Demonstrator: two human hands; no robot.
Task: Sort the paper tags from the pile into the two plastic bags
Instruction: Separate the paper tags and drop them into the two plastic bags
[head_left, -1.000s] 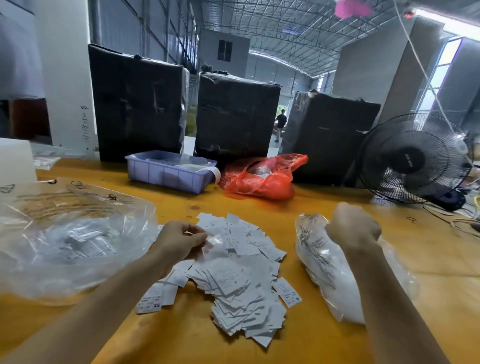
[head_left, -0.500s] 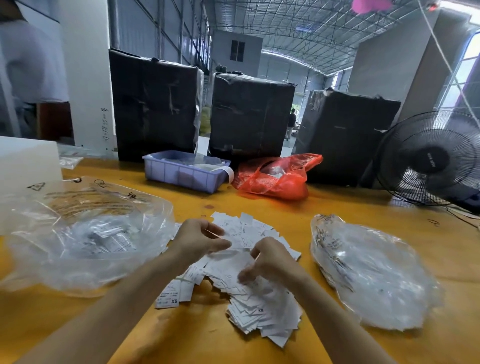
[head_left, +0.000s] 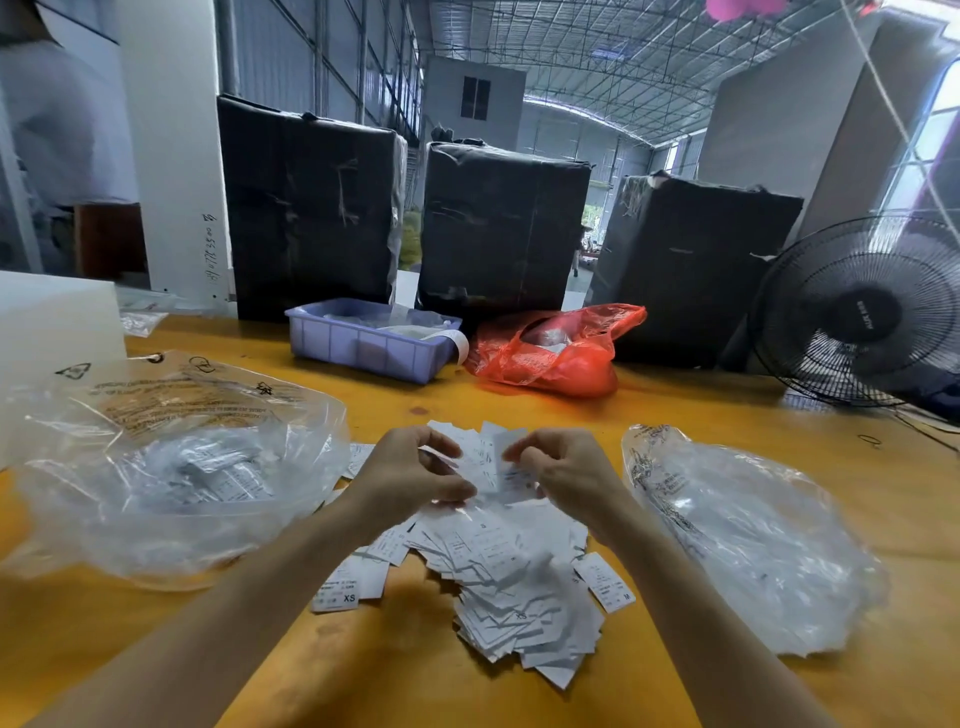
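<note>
Loose pile of small white paper tags (head_left: 498, 582) sits mid-desk. Left hand (head_left: 410, 475) and right hand (head_left: 563, 475) hover just above its far edge, each pinching tags. Crinkly clear plastic bag (head_left: 171, 467) to the left has tags inside, another clear bag (head_left: 743, 535) lies right. Glossy yellow-orange desk (head_left: 675, 415), then a lilac plastic bin (head_left: 371, 345), red plastic bag (head_left: 556, 353), black fan (head_left: 857, 312), black-wrapped boxes (head_left: 311, 202), warehouse roof overhead.

One tag (head_left: 336, 596) at the left edge of the pile shows "XS", a tag (head_left: 608, 582) at the right edge shows "M", and a tag (head_left: 483, 527) on top shows "S"; the print on the left bag (head_left: 171, 400) cannot be read
</note>
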